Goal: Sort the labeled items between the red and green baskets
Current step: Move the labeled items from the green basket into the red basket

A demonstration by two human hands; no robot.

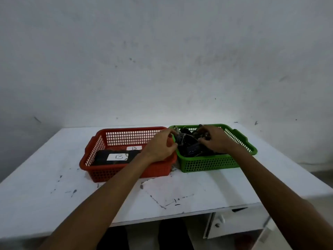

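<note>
A red basket (100, 141) and a green basket (239, 139) stand side by side on the white table. In the red one lies a dark item with a white label marked B (118, 156), and a second B label (134, 147) shows behind it. The green basket holds a pile of several dark items (191, 148). My left hand (161, 147) reaches over the red basket's right end and pinches a dark wrapped item (180, 138) at the green basket's left rim. My right hand (214, 139) grips the same pile from the right. Labels in the green basket are hidden.
The white table (54, 195) carries dark scuffs and pen marks at the front. A wall rises right behind the baskets. A white drawer unit (234, 224) sits under the table at the right, and dark shapes show below the front edge.
</note>
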